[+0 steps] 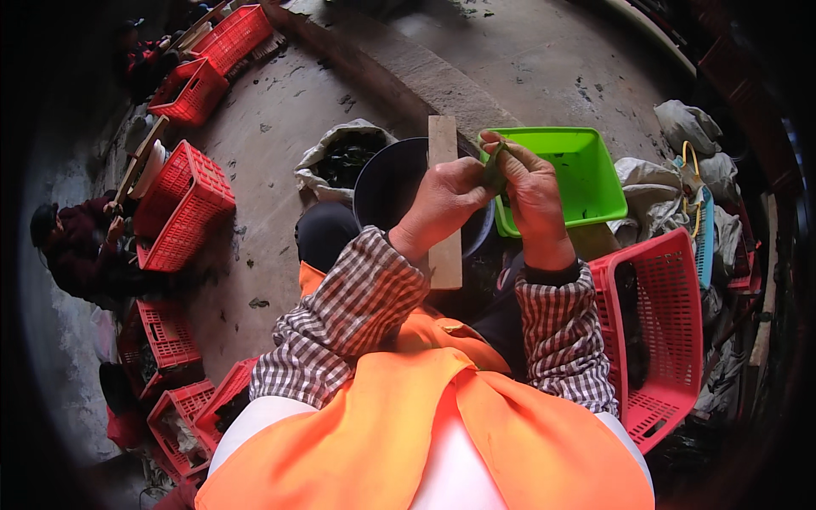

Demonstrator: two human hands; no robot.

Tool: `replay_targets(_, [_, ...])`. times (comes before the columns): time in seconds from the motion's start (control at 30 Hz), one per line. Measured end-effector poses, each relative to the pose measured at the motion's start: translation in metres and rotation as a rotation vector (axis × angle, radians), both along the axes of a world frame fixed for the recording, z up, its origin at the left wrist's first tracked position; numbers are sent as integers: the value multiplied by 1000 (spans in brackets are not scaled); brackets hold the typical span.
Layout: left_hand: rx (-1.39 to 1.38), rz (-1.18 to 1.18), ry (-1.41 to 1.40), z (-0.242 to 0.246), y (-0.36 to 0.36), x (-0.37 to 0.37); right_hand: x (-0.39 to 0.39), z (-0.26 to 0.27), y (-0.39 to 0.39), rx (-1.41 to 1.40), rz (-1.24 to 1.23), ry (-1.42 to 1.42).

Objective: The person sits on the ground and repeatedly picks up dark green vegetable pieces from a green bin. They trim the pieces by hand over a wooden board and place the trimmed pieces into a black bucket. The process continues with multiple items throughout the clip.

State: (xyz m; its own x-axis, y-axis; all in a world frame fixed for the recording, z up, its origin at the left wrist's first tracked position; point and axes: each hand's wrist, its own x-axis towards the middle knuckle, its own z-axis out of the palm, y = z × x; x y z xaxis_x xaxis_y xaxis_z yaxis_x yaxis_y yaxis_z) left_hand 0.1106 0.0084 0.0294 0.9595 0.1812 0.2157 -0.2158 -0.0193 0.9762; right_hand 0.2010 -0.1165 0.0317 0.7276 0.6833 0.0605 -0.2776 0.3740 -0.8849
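My left hand and my right hand meet in front of me, both pinching a small dark-green leafy piece, perhaps seaweed. Under them a pale wooden board lies across a dark round tub. Just behind my right hand stands a bright green plastic basin with a few dark scraps in it. A white woven sack holding dark, shiny, wet-looking material stands open left of the tub.
A red plastic crate lies tipped at my right, near grey-white sacks and a blue basket. More red crates line the left side, where a person sits working. Dark scraps dot the concrete floor.
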Motion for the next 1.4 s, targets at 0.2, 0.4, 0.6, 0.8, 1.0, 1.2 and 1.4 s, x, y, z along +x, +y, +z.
replay_targets(0.2, [-501,-99,100,-3,-16,-31,-26,9,-41,-281,-43,-300])
replay_targets(0.4, [-734,-223,157,-9,-28,-56,-44,5,-55,-291,-13,-266])
replay_targets(0.6, [-452,-203,180,-21,-28,-69,-57,13,-64,-329,34,-308])
replay_targets(0.8, [-504,-195,187,-29,-28,-72,-58,17,-59,-513,64,-404])
replay_targets(1.0, [-603,-140,132,-30,-20,-76,-61,24,-58,-478,131,-303])
replay_targets(1.2, [-644,-150,232,-26,-15,-80,-78,22,-59,-342,71,-872])
replay_targets(1.4, [-718,-167,182,-32,-21,-81,-81,12,-47,-352,-59,-985])
